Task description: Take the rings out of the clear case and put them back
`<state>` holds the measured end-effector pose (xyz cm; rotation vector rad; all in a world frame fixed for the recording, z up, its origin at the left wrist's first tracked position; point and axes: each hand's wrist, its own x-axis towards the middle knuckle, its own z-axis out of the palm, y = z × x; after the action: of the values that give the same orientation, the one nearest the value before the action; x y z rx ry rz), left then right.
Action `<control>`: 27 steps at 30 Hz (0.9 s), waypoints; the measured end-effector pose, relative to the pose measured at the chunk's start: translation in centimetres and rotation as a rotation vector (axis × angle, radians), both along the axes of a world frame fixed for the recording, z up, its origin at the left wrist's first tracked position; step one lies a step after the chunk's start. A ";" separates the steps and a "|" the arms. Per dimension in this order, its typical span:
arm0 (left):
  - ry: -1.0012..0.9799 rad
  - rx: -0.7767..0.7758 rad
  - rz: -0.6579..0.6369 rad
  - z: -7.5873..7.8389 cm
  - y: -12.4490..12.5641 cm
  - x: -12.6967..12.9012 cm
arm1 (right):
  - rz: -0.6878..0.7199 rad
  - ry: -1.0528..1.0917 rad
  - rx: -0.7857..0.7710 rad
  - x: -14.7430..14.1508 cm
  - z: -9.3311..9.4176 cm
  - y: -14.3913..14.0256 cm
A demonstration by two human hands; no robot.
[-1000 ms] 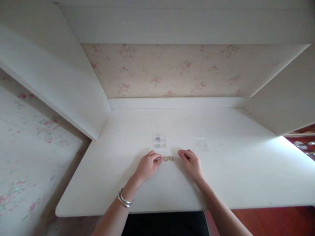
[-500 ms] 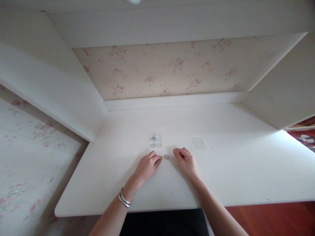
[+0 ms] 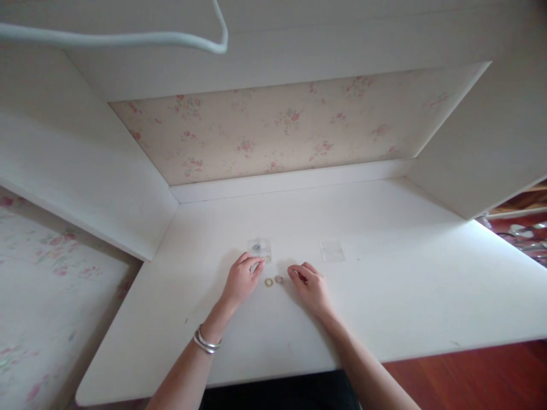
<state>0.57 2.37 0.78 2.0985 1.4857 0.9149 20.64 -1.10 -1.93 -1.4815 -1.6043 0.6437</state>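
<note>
My left hand [image 3: 243,278] reaches over the near side of a small clear divided box [image 3: 265,246], thumb and forefinger pinched together. Whatever is between those fingertips is too small to make out. Inside the box I see a dark ring [image 3: 256,247] at the back, and a pale yellowish ring [image 3: 268,258] beside my fingertips. Just in front of the box, a yellow ring [image 3: 269,282] and a pinkish ring [image 3: 279,279] lie side by side on the table. My right hand [image 3: 311,287] rests right of them, fingers curled and closed, its fingertips' contents hidden.
A flat clear lid [image 3: 332,250] lies on the white table [image 3: 405,273], right of the box. White panels [image 3: 98,142] enclose the table's sides and back. A white curved bar [image 3: 128,40] crosses overhead at top left. A small dark speck [image 3: 186,320] lies left of my forearm.
My left hand has left the yellow ring on the table beside the pinkish one and moved up to the box. My right hand stays beside the rings. The view has shifted slightly.
</note>
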 end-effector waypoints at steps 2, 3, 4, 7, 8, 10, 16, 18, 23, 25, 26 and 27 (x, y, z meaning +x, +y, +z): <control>0.045 0.021 0.004 0.1 0.8 0.4 | 0.004 0.002 -0.001 0.0 0.0 0.0; 0.070 0.030 0.007 0.1 1.2 0.6 | 0.004 0.003 0.001 0.1 0.0 -0.1; 0.098 0.038 0.009 0.1 1.5 0.8 | 0.003 0.004 0.003 0.1 0.0 -0.1; 0.172 0.048 0.006 0.0 2.2 1.2 | -0.005 0.007 0.011 0.1 -0.2 -0.1; 0.184 0.046 0.001 -0.1 2.3 1.3 | -0.007 0.005 0.014 0.2 -0.2 0.0; 0.184 0.040 -0.006 0.0 2.2 1.2 | -0.013 -0.006 0.015 0.3 -0.3 0.0; 0.068 -0.006 0.035 0.1 0.3 -0.4 | 0.054 -0.129 0.052 -0.3 0.3 -0.8; 0.034 -0.032 0.037 -0.1 -0.5 -1.2 | 0.132 -0.259 0.111 -1.1 0.8 -1.5; -0.038 -0.088 0.035 -1.3 -1.6 -2.6 | 0.206 -0.499 0.168 -3.0 1.7 -2.5; -0.060 -0.102 0.027 -1.6 -1.7 -2.9 | 0.198 -0.531 0.181 -3.5 1.7 -2.3; -0.070 -0.107 0.024 -1.7 -1.8 -3.0 | 0.196 -0.543 0.187 -3.6 1.6 -2.1; -0.081 -0.110 0.024 -1.8 -1.8 -3.0 | 0.196 -0.553 0.190 -3.7 1.6 -1.9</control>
<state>-2.46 0.58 -1.03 1.9468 1.4881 0.8950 16.91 -3.01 -0.37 -1.4436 -2.1844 0.1748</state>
